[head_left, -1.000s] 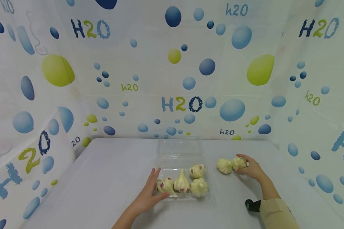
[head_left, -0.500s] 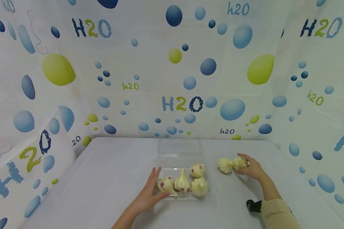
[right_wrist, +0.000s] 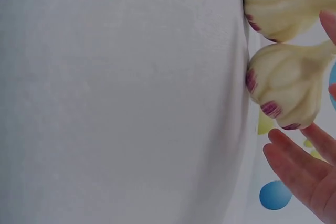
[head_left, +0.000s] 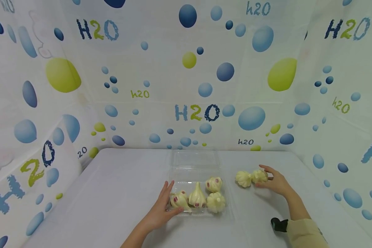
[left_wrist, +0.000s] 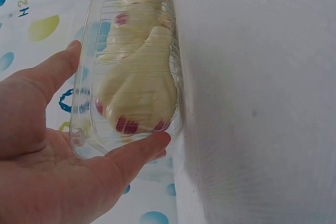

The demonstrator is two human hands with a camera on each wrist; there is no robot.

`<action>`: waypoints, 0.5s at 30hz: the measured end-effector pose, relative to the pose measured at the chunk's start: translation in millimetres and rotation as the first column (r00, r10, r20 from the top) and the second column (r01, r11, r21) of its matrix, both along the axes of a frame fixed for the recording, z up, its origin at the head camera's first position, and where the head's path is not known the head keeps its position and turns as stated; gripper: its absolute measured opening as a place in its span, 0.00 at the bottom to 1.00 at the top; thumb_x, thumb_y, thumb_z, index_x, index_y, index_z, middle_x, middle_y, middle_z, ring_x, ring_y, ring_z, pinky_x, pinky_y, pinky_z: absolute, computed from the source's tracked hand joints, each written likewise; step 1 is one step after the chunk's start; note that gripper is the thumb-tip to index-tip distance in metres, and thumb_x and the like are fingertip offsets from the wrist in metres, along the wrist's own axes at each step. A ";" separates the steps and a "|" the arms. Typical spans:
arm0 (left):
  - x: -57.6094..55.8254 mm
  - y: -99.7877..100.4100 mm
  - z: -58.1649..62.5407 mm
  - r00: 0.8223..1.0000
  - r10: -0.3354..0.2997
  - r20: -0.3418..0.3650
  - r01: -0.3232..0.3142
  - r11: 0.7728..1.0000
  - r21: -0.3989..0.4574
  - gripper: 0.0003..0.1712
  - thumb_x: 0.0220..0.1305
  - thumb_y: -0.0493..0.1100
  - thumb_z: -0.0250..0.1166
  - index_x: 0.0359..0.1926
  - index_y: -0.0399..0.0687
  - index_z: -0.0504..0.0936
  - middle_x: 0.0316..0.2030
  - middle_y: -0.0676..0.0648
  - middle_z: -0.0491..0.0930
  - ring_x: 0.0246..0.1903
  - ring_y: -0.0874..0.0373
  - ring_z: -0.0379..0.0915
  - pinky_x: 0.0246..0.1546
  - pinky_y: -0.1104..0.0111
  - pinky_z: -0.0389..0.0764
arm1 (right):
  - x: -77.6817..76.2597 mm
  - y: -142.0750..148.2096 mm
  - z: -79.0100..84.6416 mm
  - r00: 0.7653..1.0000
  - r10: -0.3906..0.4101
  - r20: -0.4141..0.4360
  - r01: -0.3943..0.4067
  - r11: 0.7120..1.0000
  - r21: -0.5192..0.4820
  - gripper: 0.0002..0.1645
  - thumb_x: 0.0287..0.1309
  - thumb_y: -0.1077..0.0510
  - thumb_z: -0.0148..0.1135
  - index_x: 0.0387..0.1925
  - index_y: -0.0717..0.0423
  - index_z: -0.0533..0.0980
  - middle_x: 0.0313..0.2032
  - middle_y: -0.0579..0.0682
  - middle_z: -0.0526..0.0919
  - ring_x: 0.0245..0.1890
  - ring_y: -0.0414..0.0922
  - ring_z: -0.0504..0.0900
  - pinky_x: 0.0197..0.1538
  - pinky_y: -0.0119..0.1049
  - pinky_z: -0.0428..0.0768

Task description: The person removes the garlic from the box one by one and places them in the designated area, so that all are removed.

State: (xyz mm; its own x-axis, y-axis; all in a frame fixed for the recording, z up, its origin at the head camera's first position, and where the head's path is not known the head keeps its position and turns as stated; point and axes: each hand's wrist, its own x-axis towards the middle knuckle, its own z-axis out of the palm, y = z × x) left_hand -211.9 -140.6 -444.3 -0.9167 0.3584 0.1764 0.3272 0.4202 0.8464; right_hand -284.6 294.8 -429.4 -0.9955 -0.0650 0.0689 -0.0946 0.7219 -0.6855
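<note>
A clear plastic clamshell box (head_left: 201, 210) lies on the table with its lid (head_left: 194, 160) folded back. Several garlic bulbs (head_left: 197, 198) sit inside. At the box's left front corner my left hand (head_left: 157, 214) rests, fingers along the side and thumb across the front; the left wrist view shows straight fingers against the plastic wall (left_wrist: 80, 98). To the right of the box, two more garlic bulbs, one left (head_left: 243, 179) and one right (head_left: 259, 176), stand side by side. My right hand (head_left: 277, 182) is spread just beside the right one, fingers apart around its side.
A dark object (head_left: 279, 225) shows at the right sleeve (head_left: 307, 232). The white table (head_left: 121, 182) meets a backdrop (head_left: 161, 69) printed with bubbles and H2O lettering at the back and sides.
My right hand has opened a little and shifted slightly to the right, away from the right-hand garlic bulb. The left hand and the box have stayed in place.
</note>
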 end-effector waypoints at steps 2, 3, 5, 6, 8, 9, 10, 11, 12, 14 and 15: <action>0.0 0.0 0.5 1.000 -0.004 0.010 0.004 1.000 0.007 0.52 0.56 0.49 0.65 0.71 0.46 0.41 0.67 0.30 0.28 0.59 0.26 0.50 0.51 0.44 0.66 | 0.4 0.3 1.4 1.000 0.004 -0.029 -0.004 1.000 0.004 0.51 0.44 0.48 0.71 0.66 0.58 0.56 0.62 0.70 0.57 0.54 0.70 0.66 0.49 0.60 0.71; -0.1 0.0 0.7 1.000 -0.007 0.014 0.006 1.000 0.011 0.52 0.57 0.48 0.65 0.71 0.46 0.41 0.67 0.30 0.28 0.59 0.26 0.50 0.51 0.44 0.66 | 0.6 0.4 2.2 0.999 0.005 -0.041 -0.005 1.000 0.004 0.51 0.44 0.48 0.71 0.66 0.58 0.56 0.62 0.70 0.58 0.54 0.70 0.66 0.49 0.60 0.71; -0.3 0.0 0.7 1.000 -0.014 0.026 0.013 1.000 0.023 0.52 0.57 0.48 0.65 0.71 0.47 0.40 0.67 0.30 0.27 0.59 0.25 0.49 0.50 0.45 0.68 | 1.1 0.1 4.2 0.998 0.003 -0.065 -0.002 1.000 0.002 0.51 0.44 0.47 0.71 0.66 0.59 0.57 0.61 0.70 0.59 0.54 0.70 0.67 0.49 0.59 0.71; -0.5 0.0 0.7 0.999 -0.017 0.030 0.016 0.999 0.029 0.52 0.57 0.48 0.65 0.71 0.47 0.40 0.67 0.30 0.27 0.59 0.25 0.49 0.50 0.45 0.68 | 1.2 -0.1 5.2 0.997 -0.001 -0.076 0.001 1.000 0.004 0.51 0.45 0.47 0.71 0.66 0.58 0.57 0.61 0.71 0.59 0.53 0.70 0.67 0.49 0.59 0.72; -0.6 0.0 0.5 0.999 -0.018 0.031 0.018 0.999 0.032 0.52 0.57 0.47 0.65 0.71 0.48 0.40 0.67 0.30 0.27 0.59 0.25 0.48 0.50 0.45 0.68 | 1.8 -0.9 7.5 0.996 -0.008 -0.091 0.008 1.000 0.005 0.51 0.45 0.45 0.70 0.66 0.59 0.57 0.60 0.71 0.60 0.54 0.69 0.67 0.48 0.58 0.72; -0.6 0.0 0.4 0.999 -0.020 0.031 0.018 0.999 0.034 0.52 0.57 0.47 0.65 0.71 0.48 0.40 0.67 0.30 0.27 0.59 0.25 0.48 0.50 0.45 0.68 | 2.2 -1.4 8.6 0.995 -0.011 -0.095 0.012 1.000 0.007 0.51 0.46 0.45 0.69 0.66 0.59 0.56 0.60 0.71 0.60 0.54 0.69 0.67 0.48 0.58 0.73; -0.6 0.0 0.3 0.999 -0.021 0.031 0.019 0.999 0.037 0.52 0.57 0.47 0.65 0.71 0.48 0.40 0.67 0.30 0.27 0.59 0.25 0.48 0.50 0.45 0.68 | 2.7 -1.9 9.9 0.995 -0.013 -0.100 0.014 1.000 0.010 0.51 0.46 0.44 0.69 0.66 0.59 0.56 0.60 0.71 0.60 0.54 0.69 0.67 0.48 0.57 0.73; -0.7 0.0 0.1 0.999 -0.021 0.031 0.020 0.999 0.038 0.52 0.57 0.47 0.65 0.71 0.48 0.40 0.67 0.30 0.27 0.59 0.25 0.48 0.50 0.46 0.68 | 3.2 -2.4 10.9 0.995 -0.016 -0.101 0.017 1.000 0.013 0.51 0.46 0.44 0.69 0.66 0.59 0.56 0.60 0.71 0.59 0.54 0.69 0.67 0.48 0.57 0.73; -0.6 0.1 -0.1 0.999 -0.022 0.031 0.020 0.999 0.040 0.52 0.57 0.47 0.65 0.71 0.47 0.40 0.67 0.30 0.27 0.59 0.25 0.48 0.50 0.46 0.68 | 3.8 -2.7 12.0 0.995 -0.018 -0.102 0.019 1.000 0.014 0.51 0.46 0.43 0.68 0.66 0.59 0.56 0.60 0.71 0.59 0.54 0.69 0.66 0.48 0.57 0.73; -0.6 0.2 -0.3 0.999 -0.022 0.029 0.021 0.999 0.041 0.52 0.57 0.47 0.65 0.71 0.47 0.40 0.67 0.30 0.27 0.59 0.25 0.48 0.50 0.46 0.68 | 5.0 -3.3 14.0 0.994 -0.019 -0.104 0.021 1.000 0.014 0.51 0.47 0.43 0.68 0.66 0.60 0.55 0.60 0.71 0.59 0.54 0.69 0.66 0.48 0.57 0.73; -0.7 0.2 -0.4 0.999 -0.023 0.029 0.022 0.999 0.042 0.52 0.57 0.47 0.65 0.71 0.47 0.40 0.67 0.30 0.27 0.59 0.25 0.49 0.50 0.46 0.68 | 5.5 -3.6 15.0 0.994 -0.021 -0.106 0.022 1.000 0.014 0.51 0.47 0.43 0.68 0.66 0.60 0.55 0.60 0.71 0.59 0.54 0.70 0.66 0.48 0.57 0.73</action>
State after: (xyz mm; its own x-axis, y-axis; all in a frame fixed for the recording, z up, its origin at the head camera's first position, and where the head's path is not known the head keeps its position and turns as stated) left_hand -212.7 -140.4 -444.6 -0.9136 0.3716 0.1649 0.3111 0.3776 0.8721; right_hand -279.1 291.2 -414.4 -0.9839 -0.0457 0.1730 -0.1504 0.7350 -0.6612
